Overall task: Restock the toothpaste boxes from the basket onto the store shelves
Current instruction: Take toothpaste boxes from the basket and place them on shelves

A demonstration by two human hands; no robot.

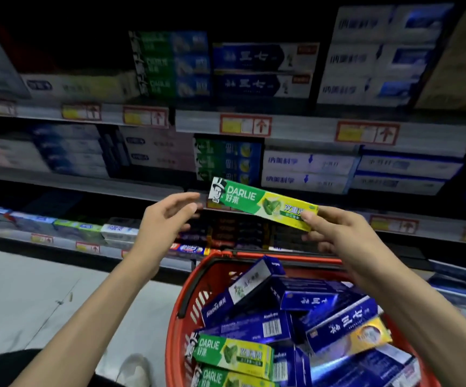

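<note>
- A long, flat-sided cardboard carton, the held toothpaste box [254, 201], is seen above the far rim of the basket [187, 286], tilted so that its left end sits higher than its right.
- Its printed face is glossy: green on the left half, yellow on the right, with a leaf motif between them.
- The box's right end is pinched by the right hand [338, 233]; the thumb [310, 216] is laid on the printed face, and the other fingers are curled behind and under the carton.
- The left hand [164, 219] is held up left of the basket's far rim, fingers spread and loosely extended, nothing in its grasp. Its fingertips lie just beside the box's left end (whether they touch it cannot be told).
- The basket is red moulded plastic with slotted walls and a rounded rim.
- Glossy blue boxes [254, 328] are piled crosswise inside it, and two green-and-yellow boxes [234, 353] are stacked flat at its near left.
- Beyond the basket, tiered shelves [296, 121] are filled with blurred cartons stacked lengthwise; a green stack [226, 160] sits straight beyond the held carton.
- Red-framed price labels [245, 125] are fixed along the shelf edges.
- Left of the basket a pale, smooth floor [30, 289] is seen.
</note>
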